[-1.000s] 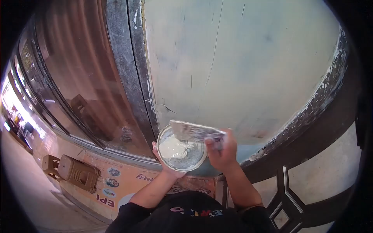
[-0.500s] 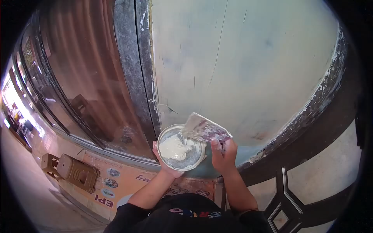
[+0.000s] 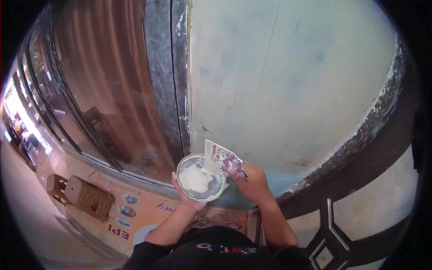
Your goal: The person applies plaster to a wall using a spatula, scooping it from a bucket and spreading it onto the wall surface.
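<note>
**Q:** How many tools are pictured at the wall?
**A:** One putty knife (image 3: 220, 158) and one round pan (image 3: 204, 194), which carries a single heap of white putty (image 3: 194, 177).
**Q:** And hands?
**A:** Two, both the same person's: one left hand (image 3: 185, 201), one right hand (image 3: 252, 180).
**Q:** Anything on the ground below?
**A:** Two brown plastic stools: one small stool (image 3: 56, 186) and one large stool (image 3: 90, 198).

A round metal bowl (image 3: 210, 189) sits level just in front of the pale wall (image 3: 292, 81), low along its left edge as I view it, a mound of white putty (image 3: 195, 177) heaped in its middle. A broad putty knife (image 3: 219, 158), blade smeared white and reddish, tilts over the bowl's wall-side rim.
</note>
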Tool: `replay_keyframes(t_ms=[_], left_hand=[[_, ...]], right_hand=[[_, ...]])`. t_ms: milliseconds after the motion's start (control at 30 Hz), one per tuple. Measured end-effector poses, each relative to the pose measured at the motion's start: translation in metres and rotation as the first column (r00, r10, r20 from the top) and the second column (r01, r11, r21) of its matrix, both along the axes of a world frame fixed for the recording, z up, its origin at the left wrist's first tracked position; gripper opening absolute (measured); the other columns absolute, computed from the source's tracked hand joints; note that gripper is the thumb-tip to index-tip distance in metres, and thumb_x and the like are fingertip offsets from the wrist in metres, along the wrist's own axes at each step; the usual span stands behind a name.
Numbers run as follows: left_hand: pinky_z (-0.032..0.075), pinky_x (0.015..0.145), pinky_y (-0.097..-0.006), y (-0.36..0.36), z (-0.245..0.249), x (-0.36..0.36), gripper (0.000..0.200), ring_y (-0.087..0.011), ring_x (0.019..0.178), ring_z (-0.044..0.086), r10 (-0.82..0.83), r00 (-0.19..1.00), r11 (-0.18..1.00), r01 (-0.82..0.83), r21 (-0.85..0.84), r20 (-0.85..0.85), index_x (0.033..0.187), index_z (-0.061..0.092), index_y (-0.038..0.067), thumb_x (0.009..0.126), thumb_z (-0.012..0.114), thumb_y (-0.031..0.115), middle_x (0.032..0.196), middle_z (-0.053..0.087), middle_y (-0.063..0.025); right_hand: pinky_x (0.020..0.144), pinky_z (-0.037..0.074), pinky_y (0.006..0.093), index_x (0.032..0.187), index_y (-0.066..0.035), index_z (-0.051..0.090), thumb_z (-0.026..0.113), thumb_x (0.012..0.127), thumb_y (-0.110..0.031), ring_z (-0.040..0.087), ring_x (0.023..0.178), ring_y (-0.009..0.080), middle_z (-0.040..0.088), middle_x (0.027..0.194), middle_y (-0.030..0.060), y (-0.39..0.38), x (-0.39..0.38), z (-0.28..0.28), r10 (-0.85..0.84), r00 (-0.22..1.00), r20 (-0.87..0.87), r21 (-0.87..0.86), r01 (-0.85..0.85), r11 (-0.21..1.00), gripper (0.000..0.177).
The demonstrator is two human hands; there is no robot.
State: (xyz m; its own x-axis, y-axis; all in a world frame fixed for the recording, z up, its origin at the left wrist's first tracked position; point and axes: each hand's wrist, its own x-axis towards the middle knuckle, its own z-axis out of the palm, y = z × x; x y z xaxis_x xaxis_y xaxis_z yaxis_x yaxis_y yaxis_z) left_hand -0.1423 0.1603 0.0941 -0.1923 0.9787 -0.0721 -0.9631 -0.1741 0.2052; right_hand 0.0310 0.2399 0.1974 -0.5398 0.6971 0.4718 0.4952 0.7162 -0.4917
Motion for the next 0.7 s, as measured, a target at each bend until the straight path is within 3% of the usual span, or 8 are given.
replay_keyframes(t_ms=[100,167,300,400,467,600,667,700], left_hand=[[0.039,0.105,-0.0553,-0.004,-0.016,-0.008,0.091,-0.0359,0.127,0.047,0.012,1.000,1.000,-0.012,-0.017,0.010,0.143,0.041,0.015,0.081,0.036,0.081,0.144,0.044,-0.0114],[0.039,0.105,-0.0553,-0.010,-0.015,-0.010,0.092,-0.0360,0.127,0.047,0.013,1.000,1.000,-0.013,-0.016,0.015,0.144,0.040,0.014,0.080,0.036,0.081,0.144,0.044,-0.0118],[0.039,0.106,-0.0551,-0.013,-0.038,-0.017,0.094,-0.0358,0.128,0.046,0.016,1.000,1.000,-0.016,0.016,-0.023,0.145,0.038,0.015,0.079,0.034,0.083,0.144,0.044,-0.0117],[0.040,0.105,-0.0543,-0.016,-0.035,-0.021,0.092,-0.0347,0.127,0.048,0.011,0.999,1.000,-0.011,-0.022,-0.031,0.144,0.039,0.016,0.080,0.033,0.083,0.143,0.046,-0.0105],[0.040,0.105,-0.0540,-0.016,-0.040,-0.026,0.092,-0.0346,0.126,0.048,0.011,1.000,1.000,-0.011,-0.024,-0.013,0.143,0.041,0.016,0.080,0.033,0.083,0.142,0.046,-0.0107],[0.040,0.104,-0.0541,-0.016,-0.037,-0.040,0.091,-0.0345,0.126,0.049,-0.008,1.000,1.000,0.008,-0.007,0.027,0.143,0.041,0.015,0.081,0.032,0.082,0.142,0.047,-0.0108],[0.040,0.104,-0.0543,-0.015,-0.032,-0.049,0.091,-0.0347,0.125,0.049,-0.011,1.000,0.998,0.013,-0.062,0.020,0.143,0.041,0.015,0.081,0.031,0.082,0.142,0.047,-0.0111],[0.040,0.104,-0.0550,-0.014,-0.037,-0.053,0.091,-0.0355,0.125,0.049,-0.021,0.999,0.998,0.023,-0.064,0.029,0.143,0.040,0.015,0.082,0.031,0.081,0.143,0.046,-0.0118]], right_hand=[[0.063,0.045,0.0422,0.089,-0.002,0.062,0.065,0.089,-0.026,0.056,0.075,0.0371,0.055,0.083,0.0151,0.009,-0.003,-0.016,0.049,0.991,0.124,-0.147,-0.030,0.989,0.024],[0.064,0.046,0.0408,0.092,-0.002,0.064,0.065,0.089,-0.026,0.057,0.075,0.0345,0.056,0.082,0.0137,0.008,-0.010,-0.024,0.120,0.992,-0.043,-0.227,-0.127,0.966,0.024],[0.063,0.044,0.0374,0.090,-0.002,0.065,0.067,0.087,-0.018,0.056,0.072,0.0294,0.055,0.077,0.0119,0.003,-0.023,-0.025,0.092,0.995,-0.025,-0.154,-0.094,0.984,0.016],[0.063,0.046,0.0395,0.093,-0.003,0.064,0.063,0.092,-0.026,0.057,0.074,0.0307,0.056,0.080,0.0118,0.003,-0.028,-0.026,0.153,0.984,0.094,-0.024,-0.152,0.988,0.023],[0.064,0.046,0.0406,0.092,-0.003,0.063,0.063,0.091,-0.026,0.057,0.075,0.0326,0.056,0.081,0.0131,-0.005,-0.037,-0.021,0.094,0.994,-0.058,-0.131,-0.101,0.986,0.023],[0.064,0.046,0.0419,0.091,-0.003,0.063,0.063,0.090,-0.026,0.056,0.074,0.0353,0.056,0.082,0.0149,0.001,-0.051,-0.040,0.079,0.988,-0.136,-0.120,-0.095,0.988,0.023],[0.063,0.045,0.0419,0.089,-0.003,0.062,0.063,0.090,-0.028,0.053,0.069,0.0375,0.055,0.079,0.0162,0.007,-0.055,-0.054,0.106,0.988,0.117,0.004,-0.107,0.994,0.025],[0.063,0.045,0.0419,0.089,-0.003,0.062,0.063,0.090,-0.028,0.053,0.069,0.0375,0.055,0.079,0.0162,0.007,-0.056,-0.055,0.102,0.988,0.115,0.009,-0.104,0.995,0.025]])
